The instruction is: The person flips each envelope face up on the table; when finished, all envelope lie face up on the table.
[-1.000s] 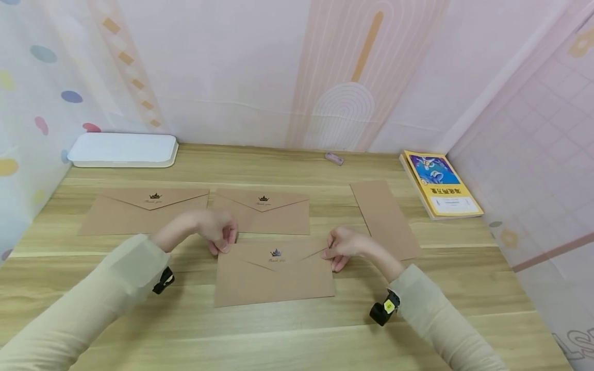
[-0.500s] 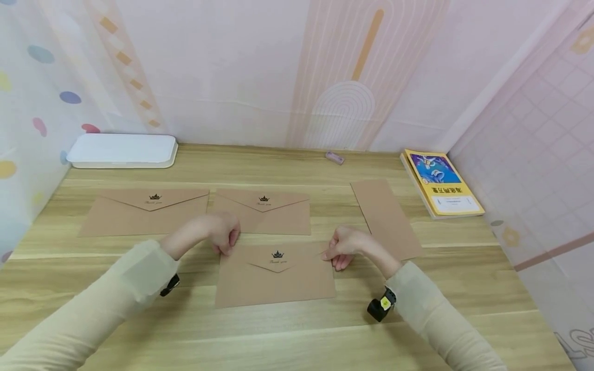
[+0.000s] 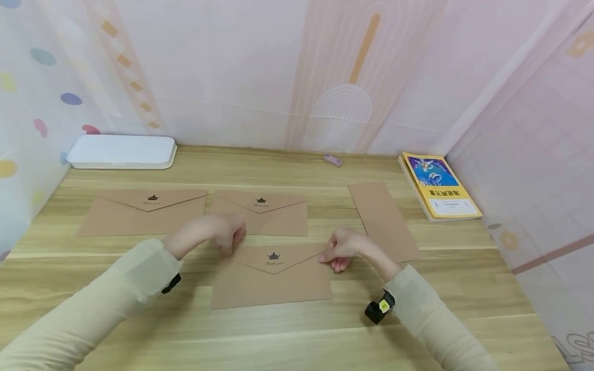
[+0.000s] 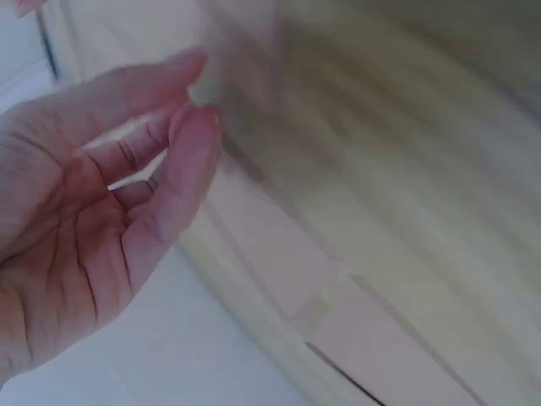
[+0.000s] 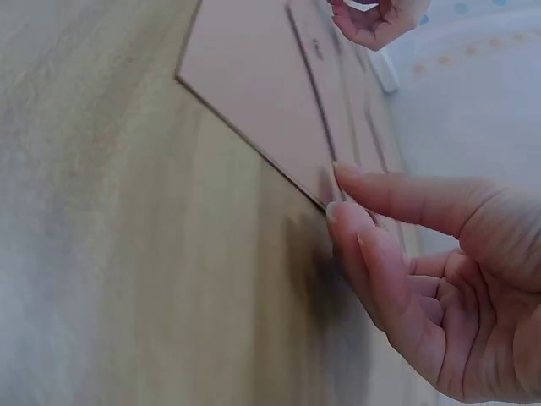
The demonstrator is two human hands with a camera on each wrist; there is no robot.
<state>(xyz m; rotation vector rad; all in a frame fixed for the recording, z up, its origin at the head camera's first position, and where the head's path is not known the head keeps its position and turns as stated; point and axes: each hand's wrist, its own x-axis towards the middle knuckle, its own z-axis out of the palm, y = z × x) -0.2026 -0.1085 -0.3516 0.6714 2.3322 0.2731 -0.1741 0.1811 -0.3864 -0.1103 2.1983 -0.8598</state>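
A brown kraft envelope lies nearest the person, its pointed flap bearing a crown and small lettering. At its right end, the right hand pinches the upper corner; the right wrist view shows thumb and fingertips meeting on the envelope's corner. Close to the upper left corner, the left hand is blurred. In the left wrist view, the left hand has thumb and index finger bent near each other, with nothing visible between them. Farther back lie two similar envelopes, one left and one middle.
A plain brown envelope lies slanted to the right. Beyond it is a yellow book. A small purple object lies near the wall, and a white case stands at the back left of the wooden table.
My left hand has come off the front envelope's upper left corner and shifted slightly right. The right hand stays at its corner. More of the flap's edge now shows.
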